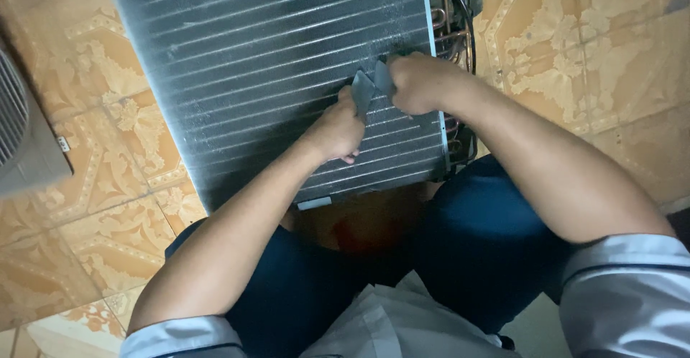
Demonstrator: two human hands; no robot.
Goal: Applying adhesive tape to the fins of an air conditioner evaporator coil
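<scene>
Both the left hand (338,129) and right hand (411,83) pinch a grey strip (370,85) against the finned coil (273,63) lying on the tiled floor (93,207); pulling hard could tear it; knuckles could crush the thin fins.

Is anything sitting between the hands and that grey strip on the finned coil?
Nothing visible. The left hand and right hand both already grip the grey strip, which lies against the finned coil. The copper tubes stay off at the coil's right edge.

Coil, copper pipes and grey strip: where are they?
coil (273,63), head view, middle of the fins
copper pipes (440,2), head view, bends at the right end
grey strip (363,90), head view, flap between the hands
</scene>
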